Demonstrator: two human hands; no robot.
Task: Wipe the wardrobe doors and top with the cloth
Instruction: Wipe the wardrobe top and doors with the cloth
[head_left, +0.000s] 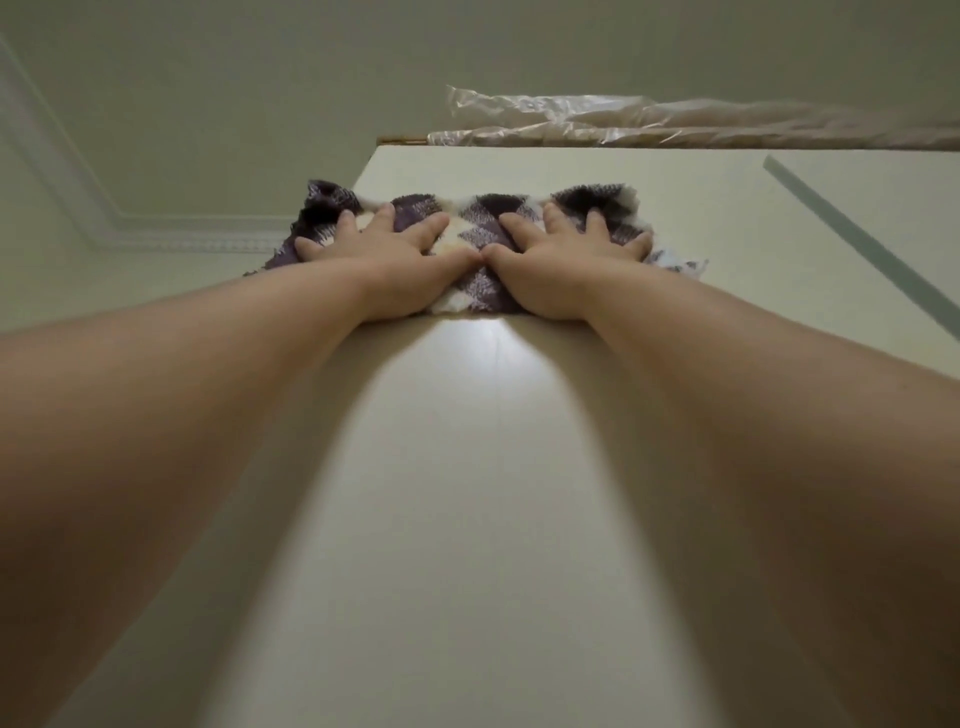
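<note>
I look steeply up a cream wardrobe door (483, 467) toward its top edge. A purple-and-white patterned cloth (480, 218) lies spread flat against the upper part of the door, its left end hanging past the door's left edge. My left hand (387, 254) presses flat on the cloth's left half with fingers spread. Beside it, my right hand (563, 260) presses flat on the right half, thumbs nearly touching. Both forearms stretch up from the bottom corners.
Rolled items wrapped in clear plastic (649, 122) lie along the wardrobe top. A pale strip (862, 244) runs diagonally on the door at the right. Ceiling moulding (104, 208) shows at the left.
</note>
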